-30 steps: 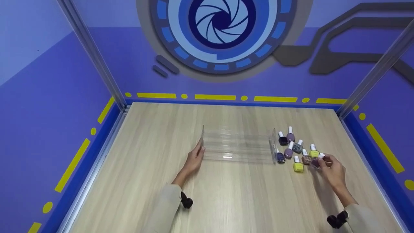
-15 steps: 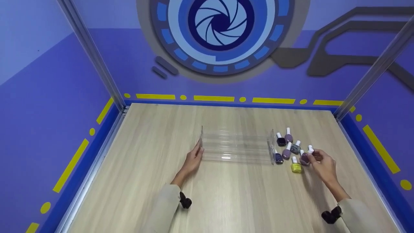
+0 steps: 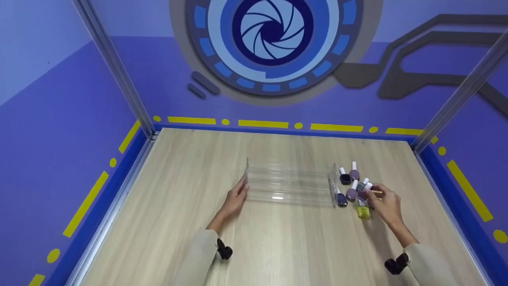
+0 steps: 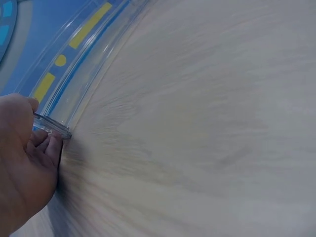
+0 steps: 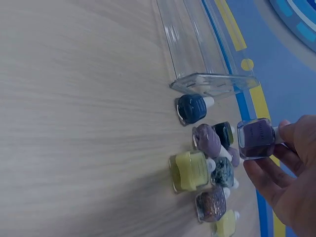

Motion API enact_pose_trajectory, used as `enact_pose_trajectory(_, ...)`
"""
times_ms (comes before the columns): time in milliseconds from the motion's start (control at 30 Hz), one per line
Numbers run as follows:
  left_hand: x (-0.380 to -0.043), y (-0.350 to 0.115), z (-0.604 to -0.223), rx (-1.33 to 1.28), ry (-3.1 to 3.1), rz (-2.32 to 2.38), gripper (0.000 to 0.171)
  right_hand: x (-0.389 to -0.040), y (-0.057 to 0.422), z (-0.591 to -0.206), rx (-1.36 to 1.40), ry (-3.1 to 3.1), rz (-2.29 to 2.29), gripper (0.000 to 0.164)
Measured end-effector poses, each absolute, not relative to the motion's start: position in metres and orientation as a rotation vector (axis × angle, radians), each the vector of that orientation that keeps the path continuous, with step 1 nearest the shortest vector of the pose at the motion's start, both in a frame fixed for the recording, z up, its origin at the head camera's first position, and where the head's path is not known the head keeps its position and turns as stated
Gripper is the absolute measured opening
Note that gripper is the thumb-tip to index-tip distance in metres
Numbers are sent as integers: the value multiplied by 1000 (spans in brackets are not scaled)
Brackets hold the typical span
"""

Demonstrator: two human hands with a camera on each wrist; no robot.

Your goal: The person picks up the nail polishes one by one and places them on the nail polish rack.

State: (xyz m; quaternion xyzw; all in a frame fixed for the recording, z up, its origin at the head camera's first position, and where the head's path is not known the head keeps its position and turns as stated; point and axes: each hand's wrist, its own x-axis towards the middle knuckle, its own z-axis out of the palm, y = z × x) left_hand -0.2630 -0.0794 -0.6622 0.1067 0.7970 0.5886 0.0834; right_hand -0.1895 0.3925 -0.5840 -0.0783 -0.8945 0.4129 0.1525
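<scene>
In the head view my left hand [image 3: 234,200] grips the left end panel of a clear plastic tiered rack [image 3: 289,184], and the left wrist view shows its fingers curled at the panel's edge. My right hand [image 3: 387,203] pinches the white cap of a dark purple nail polish bottle [image 5: 256,139], raised above the other bottles. Below and beside it, several bottles stand close together: navy [image 5: 192,108], mauve [image 5: 207,139], yellow [image 5: 189,171], grey glitter [image 5: 222,171] and brown glitter [image 5: 211,204]. The navy one is right at the rack's right end panel.
A pale wood table [image 3: 285,246] carries everything. Blue and purple panels with yellow marks wall it in at the back [image 3: 278,107] and both sides, with metal posts [image 3: 115,71] in the corners. A second yellow bottle [image 5: 225,224] stands at the cluster's outer end.
My right hand has moved left with the purple bottle, from the cluster's right edge to over its middle. The left hand keeps its grip, and the rack stays in place.
</scene>
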Motion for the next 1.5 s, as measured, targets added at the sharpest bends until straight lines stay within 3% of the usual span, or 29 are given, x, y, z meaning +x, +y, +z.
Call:
enact_pose_trajectory(467,-279,-92,-662,109,1867,2073,63,-204,372,-581,-136,-2596,1080,18)
enact_pose_trajectory(1500,-276,-103,-665,189,1898,2035,66,-246,304,-571,54,-2501,1283,20)
